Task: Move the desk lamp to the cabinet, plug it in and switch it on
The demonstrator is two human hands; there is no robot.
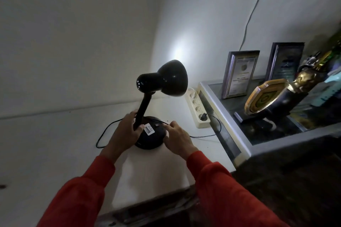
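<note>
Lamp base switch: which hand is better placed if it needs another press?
Right. The right hand has its fingertips on the lamp base beside the switch. The left hand is wrapped round the stem, steadying the lamp.

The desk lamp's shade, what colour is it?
Glossy black, like the rest of the desk lamp; the head view shows it clearly.

The desk lamp (160,105) stands on the cabinet (55,143), power strip (197,108) to its right.
</note>
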